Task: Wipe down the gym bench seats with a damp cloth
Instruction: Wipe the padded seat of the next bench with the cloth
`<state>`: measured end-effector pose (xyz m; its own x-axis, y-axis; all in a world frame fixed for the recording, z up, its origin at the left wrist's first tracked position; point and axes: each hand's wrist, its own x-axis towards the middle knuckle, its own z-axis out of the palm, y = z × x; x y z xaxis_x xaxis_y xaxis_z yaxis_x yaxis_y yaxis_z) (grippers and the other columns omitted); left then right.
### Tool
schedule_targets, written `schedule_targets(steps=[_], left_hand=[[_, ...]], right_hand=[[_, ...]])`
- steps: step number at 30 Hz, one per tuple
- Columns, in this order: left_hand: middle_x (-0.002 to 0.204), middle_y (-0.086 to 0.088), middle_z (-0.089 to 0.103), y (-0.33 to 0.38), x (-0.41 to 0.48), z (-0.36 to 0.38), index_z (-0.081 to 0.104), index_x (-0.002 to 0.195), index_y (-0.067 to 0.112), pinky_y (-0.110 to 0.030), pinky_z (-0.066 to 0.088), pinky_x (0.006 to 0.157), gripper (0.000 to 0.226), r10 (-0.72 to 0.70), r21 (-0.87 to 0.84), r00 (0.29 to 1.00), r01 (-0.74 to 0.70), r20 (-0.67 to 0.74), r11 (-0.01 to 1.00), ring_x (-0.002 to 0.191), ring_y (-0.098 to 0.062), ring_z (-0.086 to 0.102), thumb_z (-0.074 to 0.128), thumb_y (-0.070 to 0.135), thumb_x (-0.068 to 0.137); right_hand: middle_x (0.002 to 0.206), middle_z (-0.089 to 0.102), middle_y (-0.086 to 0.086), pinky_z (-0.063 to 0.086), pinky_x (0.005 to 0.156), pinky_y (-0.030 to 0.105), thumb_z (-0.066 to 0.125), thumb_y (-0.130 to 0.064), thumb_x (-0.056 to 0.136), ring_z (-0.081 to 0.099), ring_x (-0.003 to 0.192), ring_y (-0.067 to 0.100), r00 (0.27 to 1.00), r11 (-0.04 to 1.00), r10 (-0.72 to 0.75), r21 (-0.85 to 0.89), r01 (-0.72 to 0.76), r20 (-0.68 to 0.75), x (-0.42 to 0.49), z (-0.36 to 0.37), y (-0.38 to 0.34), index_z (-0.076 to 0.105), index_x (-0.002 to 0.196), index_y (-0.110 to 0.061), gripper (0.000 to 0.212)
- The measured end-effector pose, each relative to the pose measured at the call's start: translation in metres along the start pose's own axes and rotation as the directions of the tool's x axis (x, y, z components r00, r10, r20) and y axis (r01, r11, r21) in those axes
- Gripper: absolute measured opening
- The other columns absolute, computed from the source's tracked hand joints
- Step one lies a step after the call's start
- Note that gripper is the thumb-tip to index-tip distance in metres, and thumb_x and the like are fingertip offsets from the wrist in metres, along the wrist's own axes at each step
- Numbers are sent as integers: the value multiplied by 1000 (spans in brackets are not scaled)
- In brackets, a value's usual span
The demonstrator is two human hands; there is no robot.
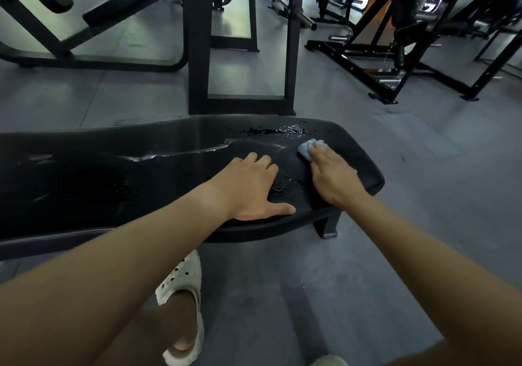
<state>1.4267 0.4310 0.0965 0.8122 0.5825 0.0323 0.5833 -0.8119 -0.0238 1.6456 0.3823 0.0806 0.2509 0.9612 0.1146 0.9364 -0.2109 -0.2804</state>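
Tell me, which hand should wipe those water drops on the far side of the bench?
The right hand. It presses the blue cloth on the bench, just beside the water drops. The left hand rests flat on the bench with no cloth.

One bench [141, 173], one cloth [306, 150], two hands [248, 187] [334, 179]

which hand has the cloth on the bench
The right hand: its fingers press the blue cloth onto the black bench seat. The left hand only rests flat on the seat, with nothing under it.
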Motion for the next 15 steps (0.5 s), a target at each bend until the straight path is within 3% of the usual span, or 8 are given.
schedule_targets(steps=[4, 8, 10, 15], left_hand=[[138, -6, 51, 11, 3, 0, 48, 142, 13, -42, 43, 101, 94, -20, 24, 1000, 20, -18, 1000, 122, -26, 48, 34, 88, 87], [140, -7, 50, 17, 6, 0, 41, 148, 11, -42, 42, 101, 99, -42, 25, 999, 42, -5, 999, 124, -27, 47, 35, 88, 87], [138, -7, 50, 17, 6, -2, 47, 141, 12, -43, 42, 100, 95, -54, 40, 998, 53, 26, 998, 123, -29, 48, 33, 89, 86], [138, -7, 49, 23, 3, -6, 51, 133, 13, -44, 43, 100, 90, -83, 55, 994, 79, 76, 995, 124, -30, 48, 33, 88, 87]], right_hand=[[169, 14, -6, -6, 111, 17, 34, -18, 110, 9, 156, 10, 978, 982, -188, 43, 185, 90, -16, 7, -24, 24, 162, -20, 53], [168, 21, -9, 5, 120, 15, 37, -18, 109, 15, 154, 4, 946, 959, -276, 105, 262, 169, -18, 0, -12, 32, 159, -26, 51], [166, 26, -10, 14, 123, 22, 38, -18, 107, 21, 152, 6, 967, 977, -202, 107, 187, 153, -15, -9, 4, 37, 157, -29, 51], [167, 26, 2, 24, 120, 37, 33, -16, 106, 30, 150, 25, 986, 988, 153, 24, -155, 60, -11, -25, 51, 37, 156, -22, 51]])
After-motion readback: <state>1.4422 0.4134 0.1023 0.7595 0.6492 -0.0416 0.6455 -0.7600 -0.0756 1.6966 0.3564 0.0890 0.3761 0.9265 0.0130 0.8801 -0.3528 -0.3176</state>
